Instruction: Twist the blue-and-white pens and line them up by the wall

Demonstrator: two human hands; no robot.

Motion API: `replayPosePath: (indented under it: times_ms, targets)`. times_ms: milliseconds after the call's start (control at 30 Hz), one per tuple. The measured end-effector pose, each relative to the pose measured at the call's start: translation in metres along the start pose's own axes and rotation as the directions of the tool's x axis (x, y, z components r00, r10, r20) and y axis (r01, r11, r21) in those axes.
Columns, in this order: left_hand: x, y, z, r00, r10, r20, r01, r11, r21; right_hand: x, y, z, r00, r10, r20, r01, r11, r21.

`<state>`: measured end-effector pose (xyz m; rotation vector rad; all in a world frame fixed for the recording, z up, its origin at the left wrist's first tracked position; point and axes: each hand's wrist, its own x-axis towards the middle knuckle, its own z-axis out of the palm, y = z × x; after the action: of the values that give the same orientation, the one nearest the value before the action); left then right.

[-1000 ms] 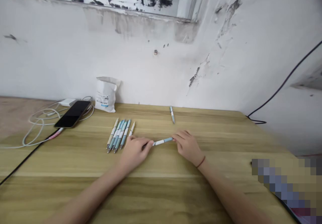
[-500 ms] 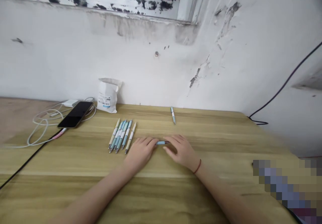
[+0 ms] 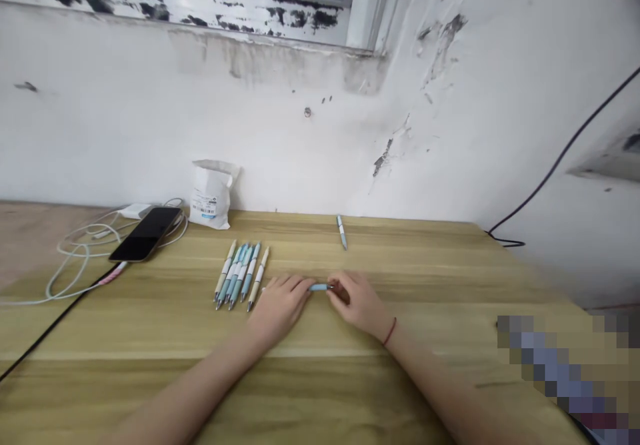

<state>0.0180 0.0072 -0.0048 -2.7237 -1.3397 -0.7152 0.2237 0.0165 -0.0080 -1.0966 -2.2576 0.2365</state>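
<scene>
Pale blue pen (image 3: 319, 287) between left hand (image 3: 280, 308) and right hand (image 3: 356, 303), each grip closed on one end

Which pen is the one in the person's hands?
The light-blue pen held between the left hand and right hand; the others lie untouched in a group or alone near the wall.

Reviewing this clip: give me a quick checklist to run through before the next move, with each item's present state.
Right hand has its fingers on the light-blue pen: ok.
Left hand grips that pen: cannot tell.
Whole pen visible: not ok, both hands cover its ends.
Left hand apart from the row of pens: cannot tell, very close.
Lone pen apart from both hands: ok.
Smartphone away from the hands: ok.
</scene>
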Motion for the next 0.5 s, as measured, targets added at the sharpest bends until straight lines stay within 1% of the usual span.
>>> replayPosePath:
  times_ms: [200, 333, 400, 500]
  targets:
    - [-0.0006, 0.0001, -0.0017, 1.000, 0.000, -0.028, -0.001, 0.999, -0.038, 0.0025, 0.0017, 0.0017, 0.999, -0.017, 0.029, 0.019, 0.996, -0.084]
    - [-0.0002, -0.0002, -0.0014, 0.999, -0.005, -0.037, 0.004, 0.999, -0.045, 0.0014, 0.0041, 0.0026, 0.998, -0.043, 0.037, 0.044, 0.998, -0.034]
    - [-0.0002, -0.0001, -0.0017, 1.000, -0.007, -0.028, 0.006, 0.999, -0.052, 0.0005, 0.0034, 0.0020, 0.999, -0.034, 0.040, 0.034, 0.999, -0.003]
    - [-0.0005, -0.0002, -0.0024, 1.000, -0.023, -0.001, 0.023, 0.998, -0.055, 0.0001, 0.0008, 0.0005, 0.999, -0.016, 0.039, 0.016, 1.000, -0.001]
